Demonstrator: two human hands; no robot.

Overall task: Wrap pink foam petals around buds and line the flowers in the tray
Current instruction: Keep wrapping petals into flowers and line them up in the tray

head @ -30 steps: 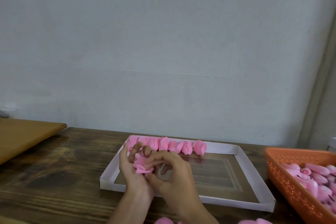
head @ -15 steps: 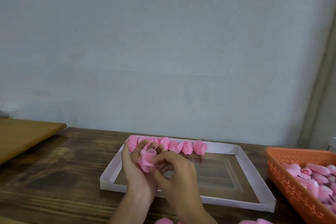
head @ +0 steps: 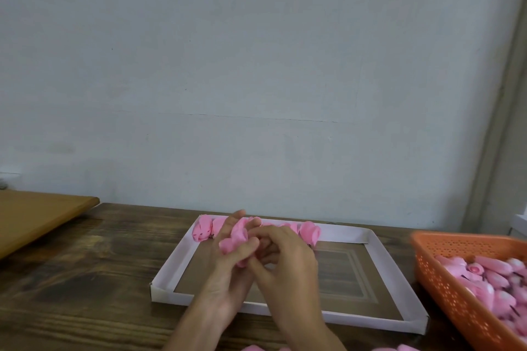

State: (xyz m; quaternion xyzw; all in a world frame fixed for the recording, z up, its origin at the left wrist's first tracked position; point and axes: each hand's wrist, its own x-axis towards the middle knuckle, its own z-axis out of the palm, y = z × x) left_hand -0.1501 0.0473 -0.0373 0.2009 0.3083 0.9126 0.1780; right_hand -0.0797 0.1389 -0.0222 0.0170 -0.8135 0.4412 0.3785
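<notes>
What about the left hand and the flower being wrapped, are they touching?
Touching. Head view shows the left hand holding the flower between thumb and fingers.

Hands: two, a left hand and a right hand
Held flower: one, in the grip of both hands
Row flowers: four show plainly in the tray, perhaps more behind the hands
Tray: one
Basket: one, orange
Basket pieces: a heap, too many and too overlapped to count
Loose pink pieces: two clusters, cut off at the near edge of view
Board: one, tan
Surface: one
</notes>
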